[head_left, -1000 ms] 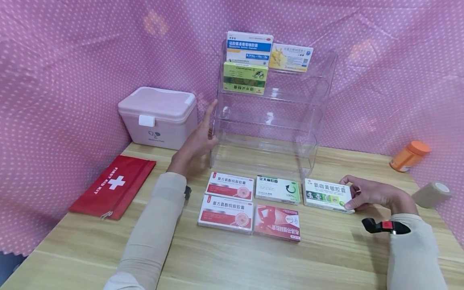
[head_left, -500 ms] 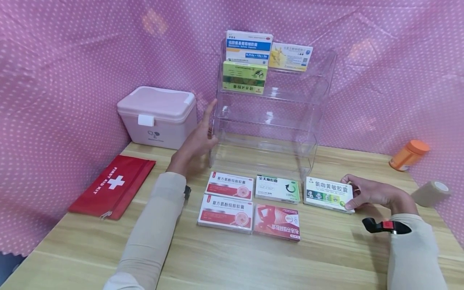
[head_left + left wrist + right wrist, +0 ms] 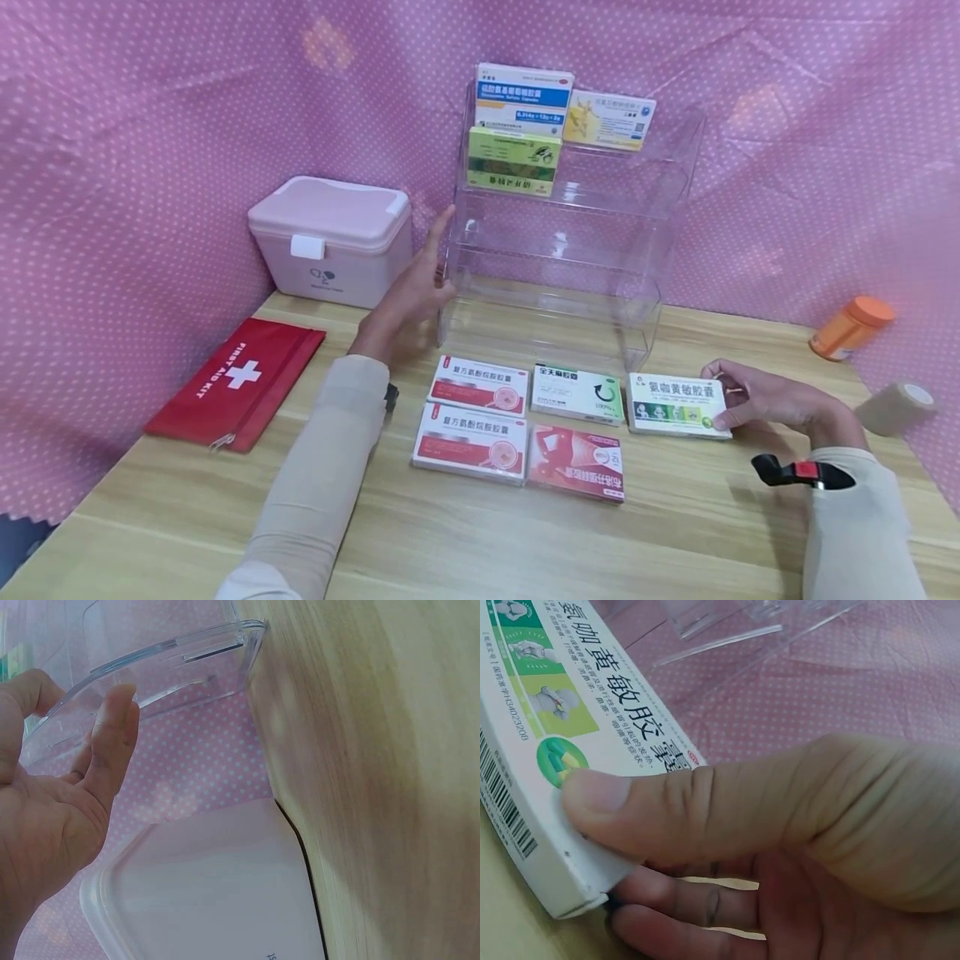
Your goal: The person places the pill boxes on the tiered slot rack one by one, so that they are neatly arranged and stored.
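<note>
In the head view, my right hand (image 3: 776, 402) holds a white and green medicine box (image 3: 675, 403) by its right end. The right wrist view shows the thumb pressed on the front of that box (image 3: 562, 712), with the other fingers curled behind. My left hand (image 3: 411, 287) touches the left side of a clear tiered display rack (image 3: 558, 254), index finger stretched upward. Up close in the left wrist view, the fingers lie loosely about the rack's edge (image 3: 176, 645). Left of the held box lie a green and white box (image 3: 576, 393), two red and white boxes (image 3: 471, 442) and a red box (image 3: 575, 462).
On the rack's upper tiers stand a blue and white box (image 3: 523, 100), a green box (image 3: 513, 161) and a yellow and white box (image 3: 609, 121). A pink storage case (image 3: 330, 237) and red first aid pouch (image 3: 236, 383) sit left; an orange bottle (image 3: 852, 327) and beige roll (image 3: 896, 408) right.
The held box's tilt has varied slightly, and the head view has shifted a little. Both hands keep their places at the rack and at the box.
</note>
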Available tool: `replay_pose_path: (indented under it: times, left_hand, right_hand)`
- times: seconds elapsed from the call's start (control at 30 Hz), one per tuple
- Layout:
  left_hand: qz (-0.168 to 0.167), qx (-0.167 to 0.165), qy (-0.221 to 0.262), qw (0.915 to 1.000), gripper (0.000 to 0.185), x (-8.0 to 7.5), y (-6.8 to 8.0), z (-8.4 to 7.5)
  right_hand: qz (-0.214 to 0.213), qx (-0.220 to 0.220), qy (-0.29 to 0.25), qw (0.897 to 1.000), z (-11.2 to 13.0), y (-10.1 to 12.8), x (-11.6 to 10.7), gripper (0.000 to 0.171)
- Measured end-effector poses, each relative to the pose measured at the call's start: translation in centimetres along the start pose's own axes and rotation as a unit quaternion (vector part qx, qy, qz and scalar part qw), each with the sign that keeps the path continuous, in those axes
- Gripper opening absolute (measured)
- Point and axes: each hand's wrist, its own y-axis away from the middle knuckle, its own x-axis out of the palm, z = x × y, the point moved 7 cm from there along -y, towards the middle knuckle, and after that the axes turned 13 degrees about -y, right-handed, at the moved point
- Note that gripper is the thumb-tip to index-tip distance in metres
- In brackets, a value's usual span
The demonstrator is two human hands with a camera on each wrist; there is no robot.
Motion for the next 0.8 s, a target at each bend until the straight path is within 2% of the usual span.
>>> replay_pose_path:
  times: [0.2, 0.43, 0.63, 0.8]
  left_hand:
    - [0.001, -0.001, -0.001, 1.0, 0.124, -0.1, 0.0, -0.1]
    - [0.004, -0.001, -0.001, 1.0, 0.124, -0.1, 0.1, -0.1]
    - [0.006, -0.007, -0.001, 1.0, 0.125, 0.0, 0.2, 0.1]
    - [0.01, -0.013, 0.0, 0.9999, 0.123, 0.0, 0.1, 0.1]
  right_hand:
    - [-0.01, -0.031, -0.002, 0.999, 0.4, 0.4, -0.2, 0.046]
    - [-0.026, -0.033, -0.017, 0.999, 0.2, 0.4, -0.4, 0.053]
    - [-0.035, -0.071, -0.043, 0.996, 0.9, 0.8, -0.6, 0.052]
    - [-0.061, -0.083, -0.03, 0.994, 1.8, 1.4, -1.0, 0.058]
